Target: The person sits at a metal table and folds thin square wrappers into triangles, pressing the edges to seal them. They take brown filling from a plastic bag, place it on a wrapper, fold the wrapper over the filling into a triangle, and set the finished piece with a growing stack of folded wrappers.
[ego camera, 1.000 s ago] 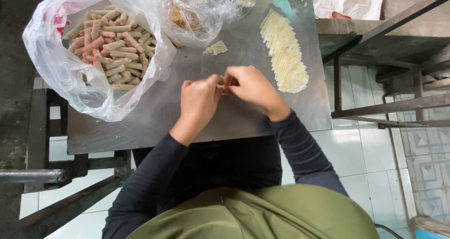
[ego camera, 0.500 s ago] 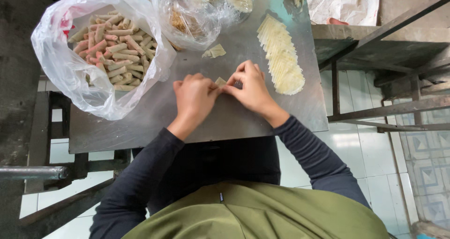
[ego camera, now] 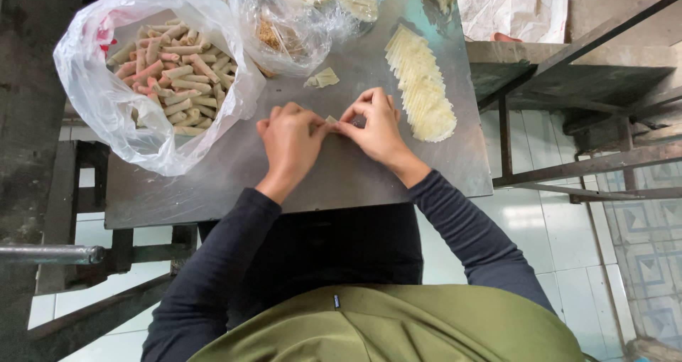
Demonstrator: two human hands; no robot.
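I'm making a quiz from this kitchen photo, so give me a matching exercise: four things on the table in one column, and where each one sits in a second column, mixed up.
Things:
1. finished rolls
2. stack of wrappers
3. loose wrapper scrap
4. wrapper being folded

Places:
A. between the fingertips of both hands
B. inside the white plastic bag, far left
C. on bare metal just beyond the hands
D. fanned out in a row to the right of the hands

Pairs: 1-B, 2-D, 3-C, 4-A
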